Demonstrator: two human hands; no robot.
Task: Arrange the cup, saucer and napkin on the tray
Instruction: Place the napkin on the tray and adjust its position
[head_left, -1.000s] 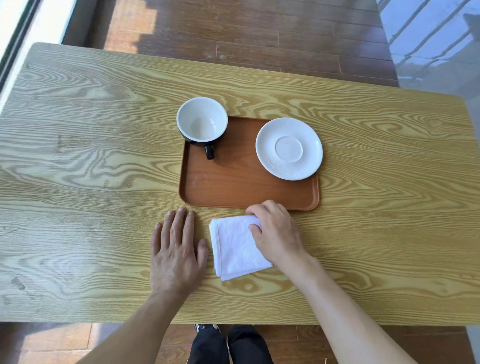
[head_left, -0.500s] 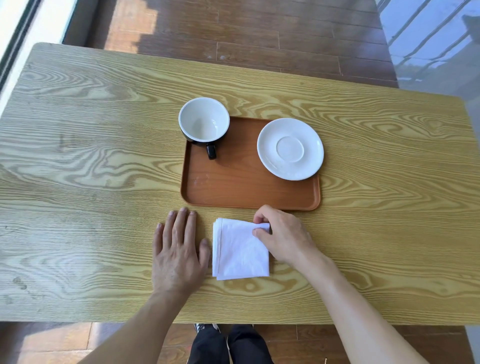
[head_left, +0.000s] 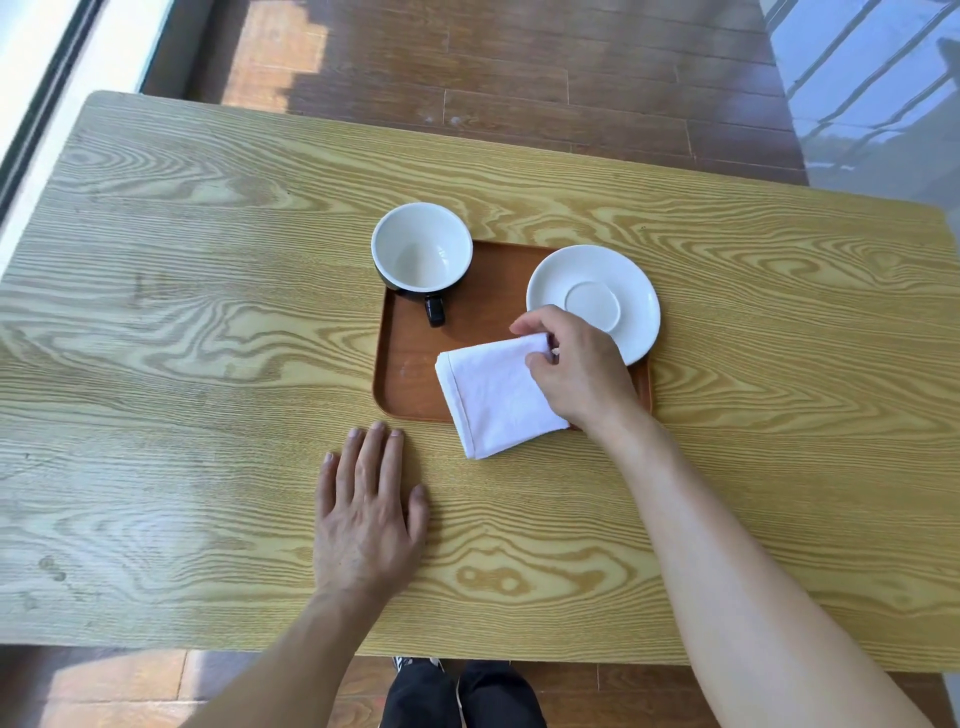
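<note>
A brown tray (head_left: 410, 358) lies in the middle of the wooden table. At its far left corner stands a cup (head_left: 422, 252), black outside and white inside, handle toward me. A white saucer (head_left: 610, 280) rests on the tray's right side, reaching over the right rim. My right hand (head_left: 576, 366) pinches the far corner of a folded white napkin (head_left: 493, 395). The napkin lies tilted over the tray's near edge, its near corner hanging past the rim above the table. My left hand (head_left: 366, 514) lies flat on the table in front of the tray, fingers spread, holding nothing.
The light wooden table (head_left: 182, 338) stretches wide on both sides of the tray. Dark wooden floor shows beyond the far edge and below the near edge, where my legs and shoes are visible. A window frame runs along the far left.
My right hand has carried the napkin from the table in front of the tray forward onto the tray's near part. The left hand, cup and saucer have stayed in place.
</note>
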